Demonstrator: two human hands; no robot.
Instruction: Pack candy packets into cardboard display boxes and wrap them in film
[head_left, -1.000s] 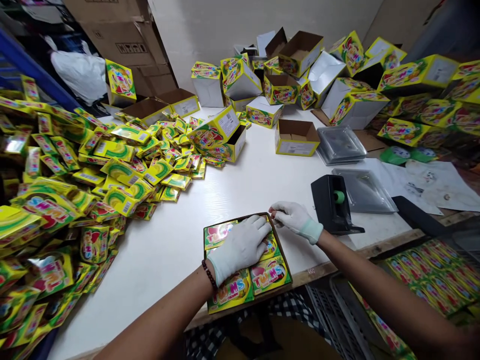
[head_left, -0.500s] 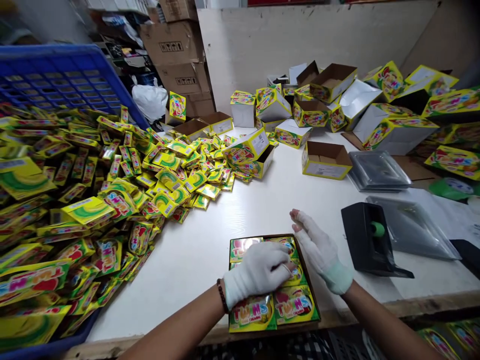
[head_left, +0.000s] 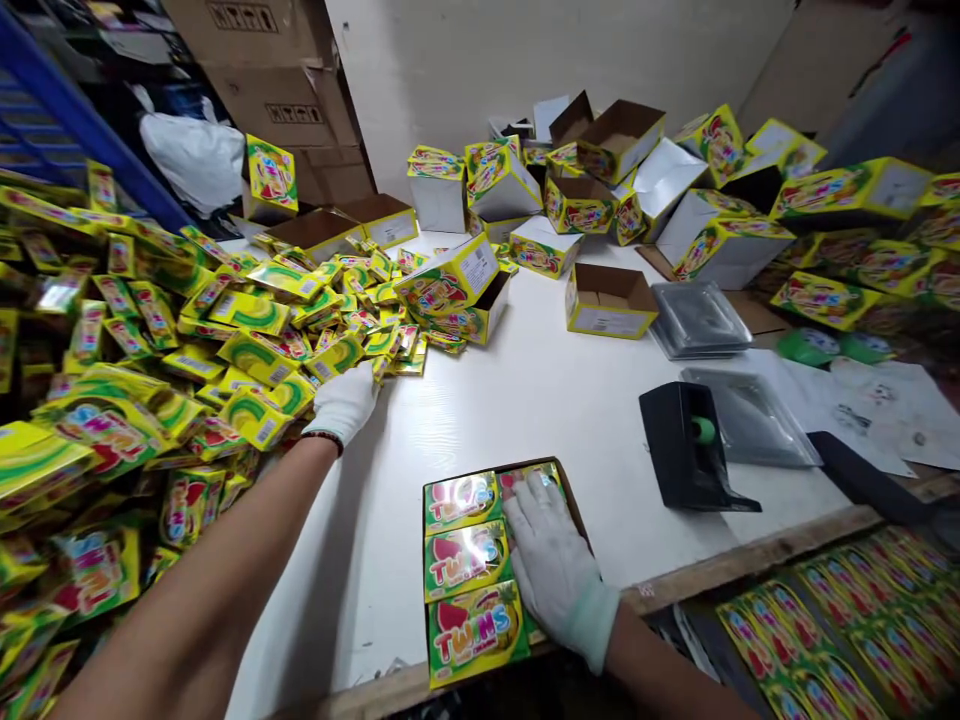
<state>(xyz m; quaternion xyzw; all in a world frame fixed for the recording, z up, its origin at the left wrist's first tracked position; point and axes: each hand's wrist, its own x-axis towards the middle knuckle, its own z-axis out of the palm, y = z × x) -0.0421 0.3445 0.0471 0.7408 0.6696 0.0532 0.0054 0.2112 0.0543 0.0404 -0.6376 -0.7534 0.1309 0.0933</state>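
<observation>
My left hand [head_left: 346, 402], in a white glove with a dark bead bracelet at the wrist, is at the near edge of the heap of small yellow-green candy packs [head_left: 259, 355]. Its fingers are turned away among the packs, so their grip is hidden. My right hand [head_left: 551, 555], gloved too, lies flat with fingers stretched over the right side of a display box [head_left: 427, 560] at the table's front edge. Candy packs marked TWINS [head_left: 476, 630] fill the box in rows, face up; my right hand covers part of the right row.
Black tape dispenser [head_left: 682, 450] and clear plastic trays [head_left: 701, 315] are on the right. Empty display boxes [head_left: 611, 300] crowd the back. A blue crate [head_left: 82, 130] and cartons [head_left: 262, 110] stand at the left rear. Filled boxes [head_left: 847, 620] sit below the table edge.
My left hand has left the box and reached out to the pack heap. My right hand has come from beside the box onto its packs. The view has turned right.
</observation>
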